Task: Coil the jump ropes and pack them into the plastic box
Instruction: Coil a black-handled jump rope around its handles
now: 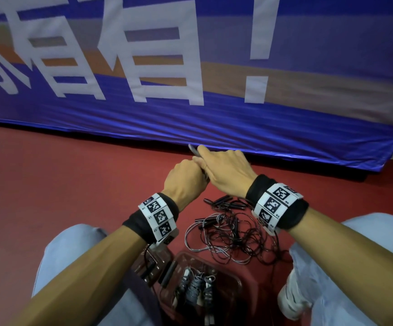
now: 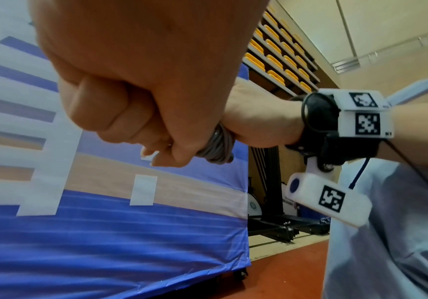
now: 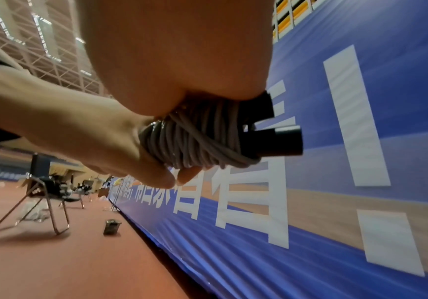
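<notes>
A red floor [image 1: 61, 184] fills the lower half of the head view, and above it a blue banner [image 1: 214, 128] with large white characters and an orange band spans the whole top, its hem wrinkled where it meets the floor. In the right wrist view a metal-legged chair [image 3: 46, 204] stands at lower left with a small dark box [image 3: 112, 227] near the banner's foot, and a truss roof [image 3: 54, 50] with strip lights shows at upper left. In the left wrist view, rows of yellow seats [image 2: 282, 58] climb at upper right beside a pale wall [image 2: 387, 40].
</notes>
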A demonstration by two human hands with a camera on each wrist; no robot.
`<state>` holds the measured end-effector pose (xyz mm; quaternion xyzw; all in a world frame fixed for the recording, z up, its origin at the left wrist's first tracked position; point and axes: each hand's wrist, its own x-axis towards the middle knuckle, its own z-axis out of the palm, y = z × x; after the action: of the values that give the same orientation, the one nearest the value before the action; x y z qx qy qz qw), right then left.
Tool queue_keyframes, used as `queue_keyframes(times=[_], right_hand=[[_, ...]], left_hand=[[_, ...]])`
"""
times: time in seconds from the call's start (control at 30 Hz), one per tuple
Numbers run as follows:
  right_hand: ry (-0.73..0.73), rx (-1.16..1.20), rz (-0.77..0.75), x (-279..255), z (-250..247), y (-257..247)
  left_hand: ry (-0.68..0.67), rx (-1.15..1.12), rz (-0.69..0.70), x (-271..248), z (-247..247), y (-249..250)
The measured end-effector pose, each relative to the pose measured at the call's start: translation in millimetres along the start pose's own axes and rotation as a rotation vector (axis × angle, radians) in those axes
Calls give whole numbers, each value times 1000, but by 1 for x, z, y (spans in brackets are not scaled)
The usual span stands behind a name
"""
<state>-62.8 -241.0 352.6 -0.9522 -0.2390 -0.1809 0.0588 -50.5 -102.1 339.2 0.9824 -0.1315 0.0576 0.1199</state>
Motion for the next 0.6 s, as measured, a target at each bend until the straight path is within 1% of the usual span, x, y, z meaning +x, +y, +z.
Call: queue_keyframes(times=[0.07,0.13,0.17,0.23,0.3,0.33,0.5,0.6], right_hand=[[-13,-58,65,2,-1,-1],[-57,-91,110,5,-5,-1],[-94,-103,105,6,-10,0],[-207,-59,34,7,-18,7],[-334,77,14,7,-27,18],[-349,140,21,6,-28,22],[-289,498,85,0,-15,26],[-283,763,145,0,-9,27]], left_hand=[[23,8,6,-2,-1,4],[27,15,27,-5,-2,8],[18,32,41,-5,-1,10],[-1,72,77,-7,1,13],[-9,155,128,-6,1,16],[-9,208,152,-3,-1,15],[2,444,286,5,-18,8],[45,439,358,5,-29,5]])
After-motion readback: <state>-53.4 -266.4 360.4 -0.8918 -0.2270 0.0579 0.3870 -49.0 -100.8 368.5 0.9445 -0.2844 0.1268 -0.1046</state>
